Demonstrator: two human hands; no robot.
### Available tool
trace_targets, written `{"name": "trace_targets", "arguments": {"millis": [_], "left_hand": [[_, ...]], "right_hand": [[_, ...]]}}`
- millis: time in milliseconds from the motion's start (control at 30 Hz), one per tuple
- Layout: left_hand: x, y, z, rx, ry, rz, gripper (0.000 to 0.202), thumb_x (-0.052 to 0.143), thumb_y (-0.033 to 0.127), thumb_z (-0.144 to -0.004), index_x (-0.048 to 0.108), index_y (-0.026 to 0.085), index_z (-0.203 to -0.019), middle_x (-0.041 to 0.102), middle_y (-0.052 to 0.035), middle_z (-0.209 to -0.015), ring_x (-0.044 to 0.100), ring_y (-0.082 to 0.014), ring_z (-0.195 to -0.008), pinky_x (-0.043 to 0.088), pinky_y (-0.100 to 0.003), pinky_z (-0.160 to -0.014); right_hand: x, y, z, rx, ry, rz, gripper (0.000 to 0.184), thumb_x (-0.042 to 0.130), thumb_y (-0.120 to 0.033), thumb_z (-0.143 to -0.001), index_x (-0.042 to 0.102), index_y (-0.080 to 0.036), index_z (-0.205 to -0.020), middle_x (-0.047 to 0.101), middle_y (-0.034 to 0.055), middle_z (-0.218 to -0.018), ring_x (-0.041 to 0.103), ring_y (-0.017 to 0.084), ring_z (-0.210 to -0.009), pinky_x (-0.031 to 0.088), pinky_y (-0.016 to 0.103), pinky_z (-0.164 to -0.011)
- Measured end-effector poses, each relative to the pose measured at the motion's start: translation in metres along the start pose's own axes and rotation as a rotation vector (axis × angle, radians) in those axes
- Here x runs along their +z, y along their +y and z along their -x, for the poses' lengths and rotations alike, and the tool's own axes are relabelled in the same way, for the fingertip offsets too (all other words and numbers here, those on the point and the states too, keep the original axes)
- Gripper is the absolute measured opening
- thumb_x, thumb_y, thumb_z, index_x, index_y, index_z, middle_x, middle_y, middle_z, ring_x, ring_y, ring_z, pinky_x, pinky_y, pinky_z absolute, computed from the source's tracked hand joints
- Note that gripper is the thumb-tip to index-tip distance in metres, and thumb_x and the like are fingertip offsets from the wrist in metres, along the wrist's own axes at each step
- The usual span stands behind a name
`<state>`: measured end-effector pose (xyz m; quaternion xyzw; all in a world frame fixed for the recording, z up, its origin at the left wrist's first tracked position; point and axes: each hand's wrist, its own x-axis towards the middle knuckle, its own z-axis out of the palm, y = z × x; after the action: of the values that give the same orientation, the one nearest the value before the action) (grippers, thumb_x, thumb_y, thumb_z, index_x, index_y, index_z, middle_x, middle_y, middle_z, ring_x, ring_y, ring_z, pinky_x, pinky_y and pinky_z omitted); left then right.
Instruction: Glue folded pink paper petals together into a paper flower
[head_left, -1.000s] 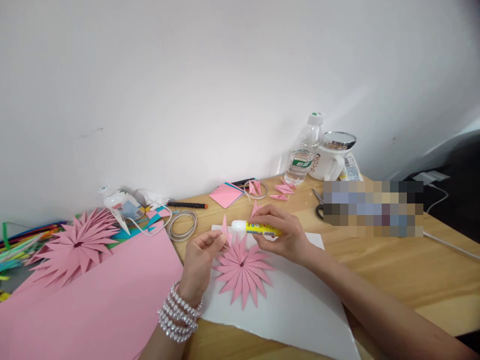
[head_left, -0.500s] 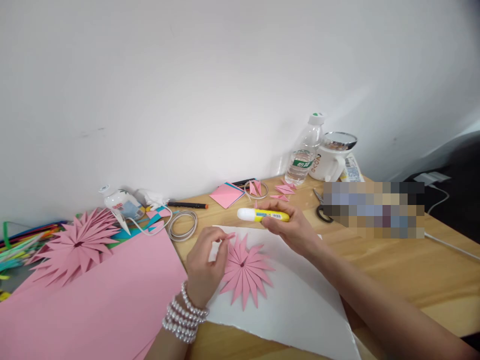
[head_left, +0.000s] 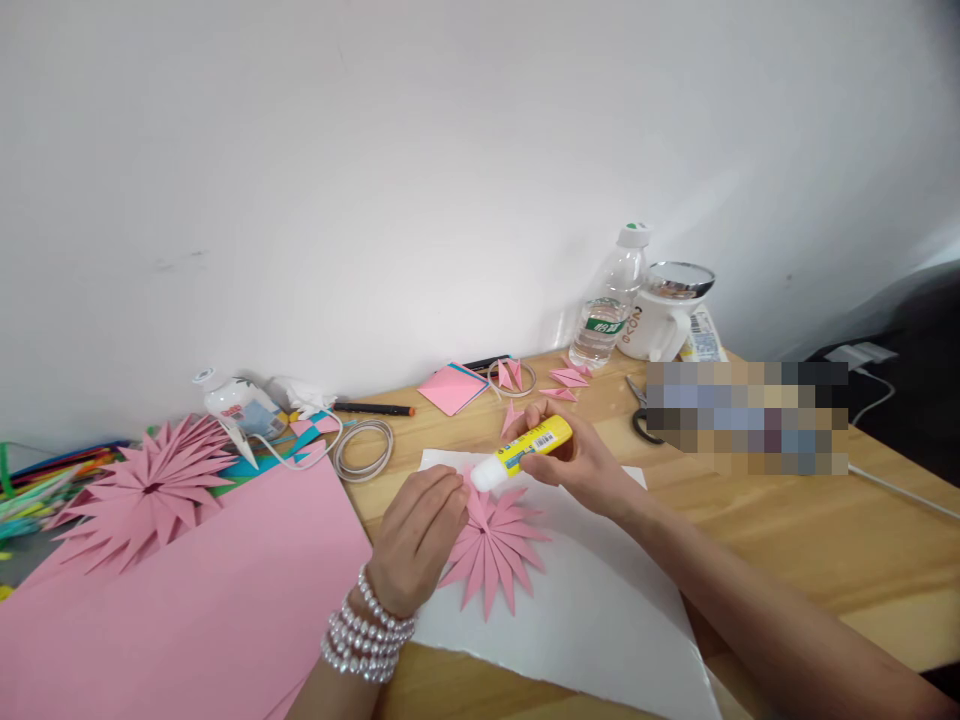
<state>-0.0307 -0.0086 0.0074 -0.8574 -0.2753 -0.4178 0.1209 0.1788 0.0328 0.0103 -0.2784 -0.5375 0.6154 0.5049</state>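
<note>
My right hand grips a yellow glue stick, its white end tilted down to the left. That end meets the fingertips of my left hand, which pinches a small folded pink paper piece, now mostly hidden by the fingers and the glue stick. Beneath lies a pink paper pinwheel flower of many pointed petals, resting on a white board. Part of the flower's upper left is covered by my left hand. A loose folded pink piece sits just behind my right hand.
Pink sheets and a larger pink paper flower lie at left. Toward the wall are a coiled cable, a marker and folded pieces. At right stand a water bottle, a white mug and scissors.
My right hand has tilted the glue stick and brought its white end down left to my left fingertips. My left hand has turned slightly, its fingers covering the small pink piece.
</note>
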Motion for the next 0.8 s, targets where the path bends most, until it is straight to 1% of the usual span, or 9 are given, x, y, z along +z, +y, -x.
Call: {"name": "trace_targets", "arguments": {"millis": [167, 233, 367, 433, 533, 700, 733, 800], "left_hand": [[0.001, -0.001, 0.004, 0.050, -0.055, -0.046, 0.028, 0.055, 0.002, -0.077, 0.055, 0.006, -0.105, 0.066, -0.0162, -0.092, 0.058, -0.0254, -0.098, 0.053, -0.042, -0.079], [0.001, 0.000, 0.004, 0.057, -0.065, -0.057, 0.028, 0.055, 0.003, -0.077, 0.055, 0.005, -0.105, 0.066, -0.0167, -0.092, 0.058, -0.0255, -0.099, 0.053, -0.042, -0.079], [-0.001, 0.001, 0.002, 0.041, -0.050, -0.068, 0.027, 0.052, 0.004, -0.079, 0.055, 0.008, -0.105, 0.067, -0.0151, -0.091, 0.060, -0.0246, -0.097, 0.054, -0.040, -0.077], [-0.002, 0.001, 0.001, 0.052, -0.035, -0.070, 0.028, 0.053, 0.003, -0.078, 0.055, 0.007, -0.105, 0.067, -0.0157, -0.090, 0.060, -0.0253, -0.097, 0.054, -0.041, -0.077], [-0.002, 0.003, 0.001, 0.080, -0.030, -0.054, 0.029, 0.055, 0.000, -0.076, 0.055, 0.003, -0.105, 0.067, -0.0173, -0.089, 0.059, -0.0261, -0.099, 0.053, -0.041, -0.078], [-0.002, 0.004, 0.001, 0.069, -0.030, -0.056, 0.029, 0.054, 0.001, -0.077, 0.055, 0.004, -0.106, 0.067, -0.0168, -0.092, 0.059, -0.0255, -0.099, 0.054, -0.041, -0.078], [-0.002, 0.004, 0.001, 0.066, -0.029, -0.058, 0.028, 0.053, 0.002, -0.078, 0.055, 0.005, -0.106, 0.067, -0.0164, -0.092, 0.059, -0.0254, -0.099, 0.054, -0.041, -0.078], [-0.002, 0.003, 0.001, 0.071, -0.036, -0.061, 0.028, 0.053, 0.002, -0.078, 0.055, 0.006, -0.106, 0.067, -0.0163, -0.092, 0.059, -0.0257, -0.100, 0.054, -0.041, -0.078]], "right_hand": [[0.002, 0.000, 0.000, -0.074, 0.037, 0.033, 0.033, 0.070, -0.022, -0.068, 0.040, -0.022, -0.081, 0.055, 0.0025, -0.086, 0.052, 0.013, -0.074, 0.042, 0.023, -0.061], [0.000, 0.000, 0.000, -0.075, 0.013, 0.047, 0.033, 0.069, -0.023, -0.069, 0.039, -0.022, -0.081, 0.055, 0.0027, -0.086, 0.052, 0.013, -0.072, 0.042, 0.024, -0.061], [-0.004, -0.001, -0.001, -0.053, -0.045, 0.056, 0.033, 0.070, -0.024, -0.067, 0.040, -0.021, -0.080, 0.054, 0.0016, -0.082, 0.053, 0.013, -0.071, 0.043, 0.023, -0.060], [-0.004, -0.001, -0.001, -0.052, -0.023, 0.066, 0.032, 0.070, -0.025, -0.067, 0.041, -0.021, -0.080, 0.054, 0.0012, -0.081, 0.053, 0.013, -0.070, 0.043, 0.024, -0.060], [-0.006, 0.001, -0.002, -0.060, 0.044, 0.093, 0.032, 0.070, -0.026, -0.068, 0.042, -0.022, -0.081, 0.054, 0.0014, -0.081, 0.052, 0.013, -0.071, 0.042, 0.025, -0.060], [-0.009, 0.003, -0.003, -0.095, 0.115, 0.085, 0.035, 0.072, -0.031, -0.065, 0.042, -0.022, -0.080, 0.051, 0.0003, -0.081, 0.052, 0.014, -0.073, 0.043, 0.024, -0.060], [-0.009, 0.003, -0.003, -0.103, 0.123, 0.080, 0.035, 0.072, -0.032, -0.064, 0.042, -0.022, -0.079, 0.050, 0.0000, -0.080, 0.051, 0.014, -0.072, 0.042, 0.024, -0.060], [-0.009, 0.002, -0.003, -0.079, 0.095, 0.086, 0.035, 0.072, -0.033, -0.064, 0.042, -0.022, -0.080, 0.050, -0.0004, -0.079, 0.049, 0.012, -0.067, 0.041, 0.023, -0.057]]}}
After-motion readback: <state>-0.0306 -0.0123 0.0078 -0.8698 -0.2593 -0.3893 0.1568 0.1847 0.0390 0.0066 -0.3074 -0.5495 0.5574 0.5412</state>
